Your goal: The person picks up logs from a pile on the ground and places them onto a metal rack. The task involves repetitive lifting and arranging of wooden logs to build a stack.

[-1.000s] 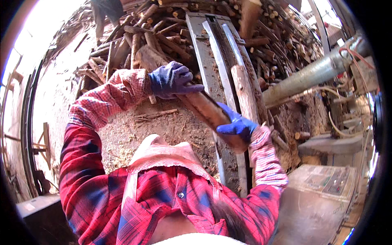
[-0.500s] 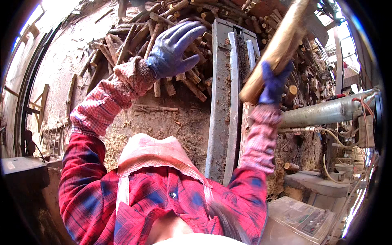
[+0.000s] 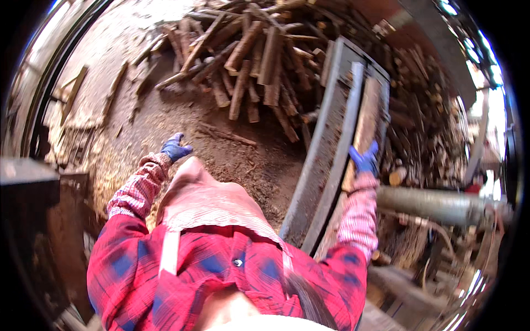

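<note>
Gloved in blue, the right hand (image 3: 365, 160) is wrapped around 1 split log (image 3: 365, 129) lying lengthwise on the grey metal trough (image 3: 331, 132). Left hand (image 3: 175, 148) hangs loosely curled and empty over sawdust ground (image 3: 243, 165), near the log pile (image 3: 248, 60).

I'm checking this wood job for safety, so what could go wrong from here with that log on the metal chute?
The right hand alone rests on the log lying in the metal chute, so it might pinch fingers if the log slides. The left hand hangs free, giving no second grip. Loose sticks in the wood pile could trip a step.
</note>
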Demonstrator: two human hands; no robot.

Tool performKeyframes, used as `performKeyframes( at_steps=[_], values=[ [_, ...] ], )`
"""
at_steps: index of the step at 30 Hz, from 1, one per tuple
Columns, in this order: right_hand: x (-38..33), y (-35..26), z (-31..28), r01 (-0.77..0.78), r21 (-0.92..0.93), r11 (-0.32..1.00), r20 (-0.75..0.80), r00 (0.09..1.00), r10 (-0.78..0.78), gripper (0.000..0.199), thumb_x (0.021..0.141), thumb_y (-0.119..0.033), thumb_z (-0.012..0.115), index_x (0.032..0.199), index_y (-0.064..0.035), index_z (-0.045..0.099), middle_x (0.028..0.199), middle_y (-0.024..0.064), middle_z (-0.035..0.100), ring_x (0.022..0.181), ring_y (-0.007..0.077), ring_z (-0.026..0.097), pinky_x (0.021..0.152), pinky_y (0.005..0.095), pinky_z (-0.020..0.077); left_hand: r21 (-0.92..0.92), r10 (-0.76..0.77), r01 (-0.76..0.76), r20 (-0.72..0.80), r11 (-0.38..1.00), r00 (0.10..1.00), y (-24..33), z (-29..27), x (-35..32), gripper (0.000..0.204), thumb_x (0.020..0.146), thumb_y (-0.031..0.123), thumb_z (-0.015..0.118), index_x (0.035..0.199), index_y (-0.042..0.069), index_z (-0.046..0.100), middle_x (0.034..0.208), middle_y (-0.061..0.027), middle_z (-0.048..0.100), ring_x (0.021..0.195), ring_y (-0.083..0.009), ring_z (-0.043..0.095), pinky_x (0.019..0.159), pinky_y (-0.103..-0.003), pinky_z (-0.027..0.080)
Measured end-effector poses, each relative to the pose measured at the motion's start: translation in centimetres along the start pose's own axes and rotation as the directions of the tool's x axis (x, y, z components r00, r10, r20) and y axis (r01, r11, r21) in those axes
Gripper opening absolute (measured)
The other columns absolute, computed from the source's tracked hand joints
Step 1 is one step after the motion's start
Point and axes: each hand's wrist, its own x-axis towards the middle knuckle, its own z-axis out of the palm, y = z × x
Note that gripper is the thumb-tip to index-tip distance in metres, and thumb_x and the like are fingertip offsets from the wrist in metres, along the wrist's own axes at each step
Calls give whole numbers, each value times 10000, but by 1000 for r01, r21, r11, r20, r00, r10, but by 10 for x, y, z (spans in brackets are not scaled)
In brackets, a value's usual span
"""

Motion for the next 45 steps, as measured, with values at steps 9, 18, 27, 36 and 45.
performKeyframes(
  at_steps=[9, 18, 27, 36, 45],
  values=[
    [-39, -158, 11, 336, 100, 937, -115, 939, -324, 747, 763, -306, 735, 1330, 64, 417, 1332, 280, 460, 1265, 389, 428, 1076, 445, 313, 259, -382, 332, 174, 907, 908, -74, -19, 115, 822, 705, 450, 732, 1346, 16, 455, 1319, -202, 522, 1234, -321, 495, 1023, -384, 397],
    [156, -219, 106, 253, -478, 841, -201, 901, -385, 829, 749, -338, 733, 1390, 20, 350, 1415, 266, 357, 1308, 416, 352, 1095, 480, 287, 169, -264, 228, 237, 959, 935, 39, 2, 475, 843, 711, 515, 703, 1367, 59, 431, 1322, -206, 515, 1248, -334, 477, 1033, -393, 380],
    [230, -216, 151, 87, -538, 838, -151, 968, -198, 782, 826, -290, 689, 1409, 63, 304, 1394, 272, 395, 1289, 386, 396, 1076, 450, 330, 101, -141, 134, 58, 986, 988, 143, 47, 810, 1125, 642, 597, 757, 1461, 66, 198, 1415, -238, 384, 1307, -375, 388, 1054, -438, 354],
    [250, -257, 163, -26, -789, 614, -140, 980, -138, 885, 783, -434, 721, 1350, 120, 329, 1253, 318, 475, 1084, 454, 525, 910, 524, 469, 193, 20, 30, -254, 981, 967, 136, 117, 919, 1216, 546, 437, 859, 1462, 59, 154, 1279, -241, 502, 1175, -370, 520, 991, -418, 437],
    [225, -213, 159, -90, -445, 891, -245, 969, -25, 770, 799, -315, 707, 1392, 18, 347, 1340, 238, 448, 1181, 373, 487, 977, 475, 416, -789, 298, 51, 290, 613, 909, 174, 20, 799, 674, 692, 295, 823, 1228, 12, 527, 1105, -83, 612, 987, -185, 588, 863, -350, 484]
  ],
)
